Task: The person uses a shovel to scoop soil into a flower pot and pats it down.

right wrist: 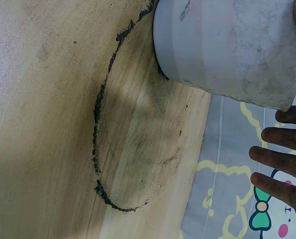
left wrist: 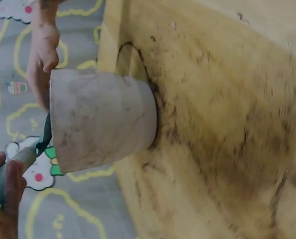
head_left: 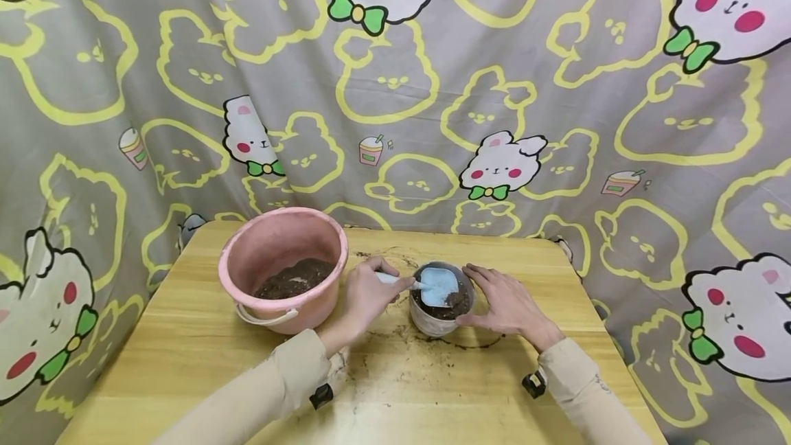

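Note:
My left hand [head_left: 369, 292] grips the handle of a small light-blue garden trowel [head_left: 437, 284]. The trowel's blade lies over the mouth of a grey-white plant pot [head_left: 434, 325], with dark soil [head_left: 456, 302] at its tip and beneath it. In the left wrist view, the pot [left wrist: 103, 119] hides most of the blade, while fingers and thumb wrap the handle [left wrist: 23, 158]. My right hand [head_left: 508, 302] is at the pot's right side, thumb and fingertips right at the rim. Its fingers [right wrist: 280, 160] are spread and fairly straight in the right wrist view.
A pink bucket [head_left: 230, 279] with a white handle and dark soil inside stands left of my left hand. Loose soil [head_left: 395, 356] is scattered over the wooden table [head_left: 204, 369], and a curved line of soil [right wrist: 97, 122] lies near the pot. A patterned curtain [head_left: 420, 122] hangs behind.

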`<state>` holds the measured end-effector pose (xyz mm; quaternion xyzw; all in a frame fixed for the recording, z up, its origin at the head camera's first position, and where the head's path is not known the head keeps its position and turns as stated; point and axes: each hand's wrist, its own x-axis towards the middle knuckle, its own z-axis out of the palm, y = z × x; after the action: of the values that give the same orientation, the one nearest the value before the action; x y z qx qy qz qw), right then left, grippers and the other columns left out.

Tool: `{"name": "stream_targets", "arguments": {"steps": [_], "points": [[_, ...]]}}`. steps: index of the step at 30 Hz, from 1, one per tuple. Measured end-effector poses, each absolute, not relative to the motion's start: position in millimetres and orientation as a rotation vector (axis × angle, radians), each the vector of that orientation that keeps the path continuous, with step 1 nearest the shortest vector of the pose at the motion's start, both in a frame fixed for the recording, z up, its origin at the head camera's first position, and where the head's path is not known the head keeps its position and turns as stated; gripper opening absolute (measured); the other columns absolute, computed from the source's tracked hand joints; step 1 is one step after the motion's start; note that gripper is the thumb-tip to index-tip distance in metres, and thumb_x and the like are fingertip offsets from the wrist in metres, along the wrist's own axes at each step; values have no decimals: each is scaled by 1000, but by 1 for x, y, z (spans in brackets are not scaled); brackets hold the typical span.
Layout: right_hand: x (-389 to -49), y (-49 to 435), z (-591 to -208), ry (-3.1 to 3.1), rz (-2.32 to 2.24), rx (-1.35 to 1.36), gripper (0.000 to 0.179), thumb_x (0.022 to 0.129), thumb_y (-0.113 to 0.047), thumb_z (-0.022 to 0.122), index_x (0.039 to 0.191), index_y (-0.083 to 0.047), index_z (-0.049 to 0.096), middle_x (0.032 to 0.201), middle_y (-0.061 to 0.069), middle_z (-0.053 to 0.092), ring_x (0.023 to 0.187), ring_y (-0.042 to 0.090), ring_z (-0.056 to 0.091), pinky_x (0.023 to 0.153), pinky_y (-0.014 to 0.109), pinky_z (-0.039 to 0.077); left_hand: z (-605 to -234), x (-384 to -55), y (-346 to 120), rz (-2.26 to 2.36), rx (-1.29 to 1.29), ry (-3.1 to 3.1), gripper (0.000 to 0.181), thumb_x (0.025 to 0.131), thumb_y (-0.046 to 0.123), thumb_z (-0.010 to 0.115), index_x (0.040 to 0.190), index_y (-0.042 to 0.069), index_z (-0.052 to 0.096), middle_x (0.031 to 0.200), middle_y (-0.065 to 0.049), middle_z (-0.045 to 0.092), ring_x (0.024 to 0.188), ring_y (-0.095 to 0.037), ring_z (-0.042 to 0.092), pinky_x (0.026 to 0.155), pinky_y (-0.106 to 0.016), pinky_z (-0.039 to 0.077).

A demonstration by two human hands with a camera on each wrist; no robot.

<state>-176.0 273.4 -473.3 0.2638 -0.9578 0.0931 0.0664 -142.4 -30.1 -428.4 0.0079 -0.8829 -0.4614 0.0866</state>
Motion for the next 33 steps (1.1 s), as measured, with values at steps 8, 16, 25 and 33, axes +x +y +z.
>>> {"name": "stream_targets", "arguments": {"steps": [8,16,25,33], "points": [[-174,274,-473,-2877,285,801,106,74,-79,77,155,-14,53,155,13,59,131,41,65,99,62,57,-423,-135,-31,-1428,-26,-2564,34,85,53,85,95,23,74,60,4,66,45,-9,53,45,-25,39],[-175,274,-473,-2881,284,790,105,75,-78,77,156,-16,52,155,12,59,132,42,64,97,62,57,-439,-135,-28,-1515,-70,-2382,29,82,37,91,89,15,74,67,-2,74,49,-5,55,46,-21,43],[-175,274,-474,-2865,289,802,105,75,-78,77,154,-14,53,154,13,60,130,41,66,96,61,58,-447,-136,-31,-905,-703,-2025,32,72,9,95,82,8,64,74,-2,72,60,-9,67,56,-14,54],[-177,273,-474,-2869,285,808,105,75,-78,76,154,-13,54,154,13,60,131,41,65,100,61,56,-444,-135,-30,-1532,-103,-2226,26,81,33,93,82,14,74,67,-3,74,51,-1,54,52,-19,46]]}}
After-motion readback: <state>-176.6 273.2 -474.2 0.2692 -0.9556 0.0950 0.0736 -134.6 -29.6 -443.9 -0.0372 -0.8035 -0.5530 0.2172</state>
